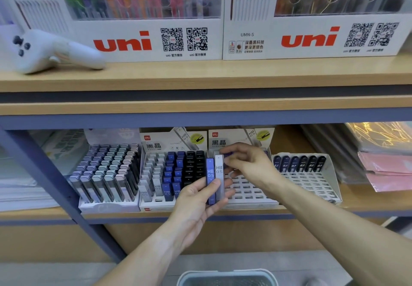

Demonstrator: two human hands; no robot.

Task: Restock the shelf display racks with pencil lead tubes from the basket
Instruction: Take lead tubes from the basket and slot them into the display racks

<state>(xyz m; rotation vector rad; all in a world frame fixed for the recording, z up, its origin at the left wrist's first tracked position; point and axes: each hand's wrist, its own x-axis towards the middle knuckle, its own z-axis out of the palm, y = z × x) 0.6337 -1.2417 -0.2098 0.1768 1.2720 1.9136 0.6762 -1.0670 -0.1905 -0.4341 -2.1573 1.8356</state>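
The left hand (197,198) grips a blue plastic lead tube (210,179) and a white plastic lead tube (219,177) upright before the white slotted rack (252,193); the right hand (247,163) pinches a third blue tube (227,153) above it.

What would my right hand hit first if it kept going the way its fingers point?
Probably the white HB 0.5 lead tube held in the left hand; the right hand points left toward its top, though depth is unclear.

Light wood shelves (200,78) on a blue-grey metal frame (55,181) (shop style), grey floor (44,272) below, even indoor light.
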